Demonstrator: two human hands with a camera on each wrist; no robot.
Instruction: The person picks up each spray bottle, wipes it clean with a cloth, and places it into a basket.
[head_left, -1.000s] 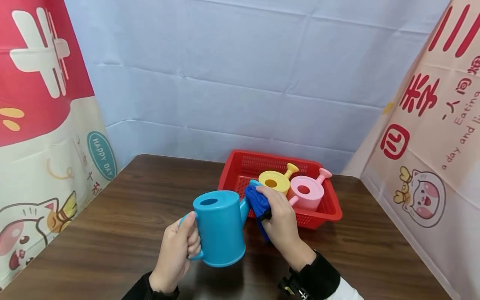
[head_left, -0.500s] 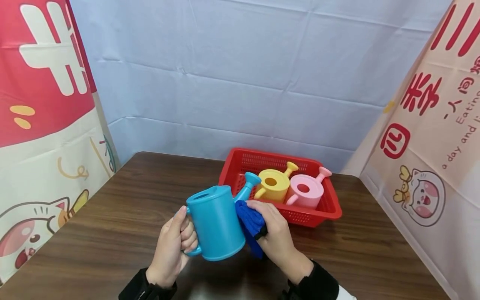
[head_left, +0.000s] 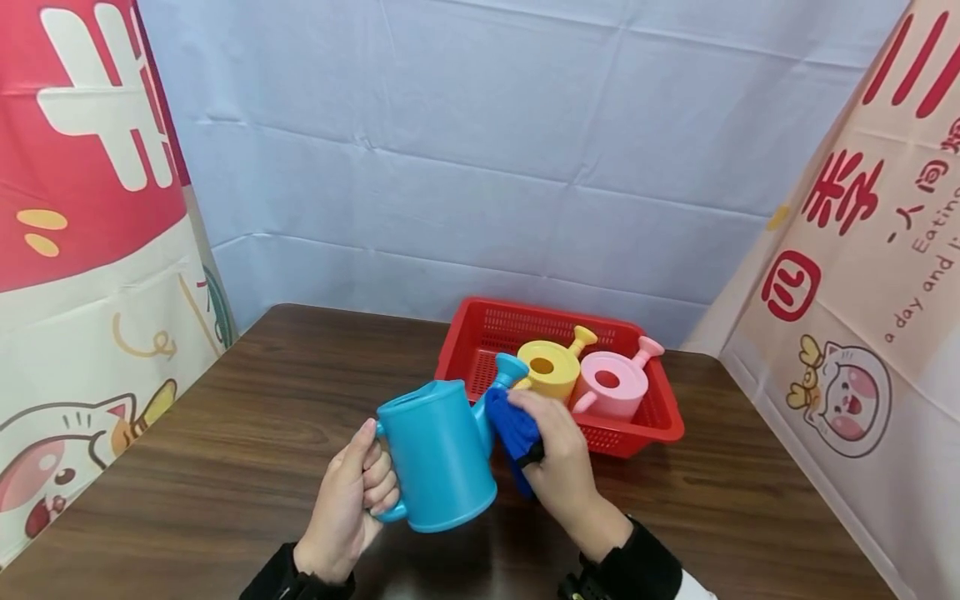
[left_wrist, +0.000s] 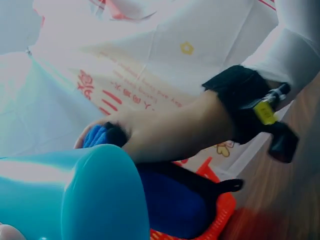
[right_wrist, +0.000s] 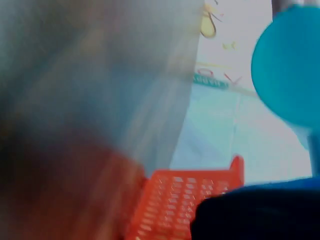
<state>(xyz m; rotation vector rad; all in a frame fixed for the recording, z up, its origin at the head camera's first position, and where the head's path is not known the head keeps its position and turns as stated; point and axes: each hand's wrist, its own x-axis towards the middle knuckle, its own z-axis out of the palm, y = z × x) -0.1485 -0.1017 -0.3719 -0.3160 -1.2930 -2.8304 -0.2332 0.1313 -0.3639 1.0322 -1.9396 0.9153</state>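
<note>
A blue toy watering can [head_left: 437, 458] is held up over the table, tilted, its spout to the right. My left hand [head_left: 347, 504] grips its handle, fingers curled round it. In my right hand [head_left: 558, 467] is a bunched blue cloth [head_left: 513, 425] with black trim, held against the spout just below the sprinkler head. The left wrist view shows the can's base [left_wrist: 105, 200] up close and the cloth's lower part [left_wrist: 175, 205] hanging with a black loop. From the right wrist, the can [right_wrist: 290, 65] and dark cloth edge [right_wrist: 250, 217] appear; the fingers are hidden there.
Behind the hands, a red plastic basket [head_left: 468, 342] stands on the brown wooden table [head_left: 300, 392]. Inside it sit a yellow watering can [head_left: 551, 367] and a pink watering can [head_left: 613, 385]. Cloth sheets hang behind and on both sides.
The blue watering can has tipped toward the right hand, its top opening turning from view. The right hand moved the cloth down the spout, then back up toward the sprinkler head.
</note>
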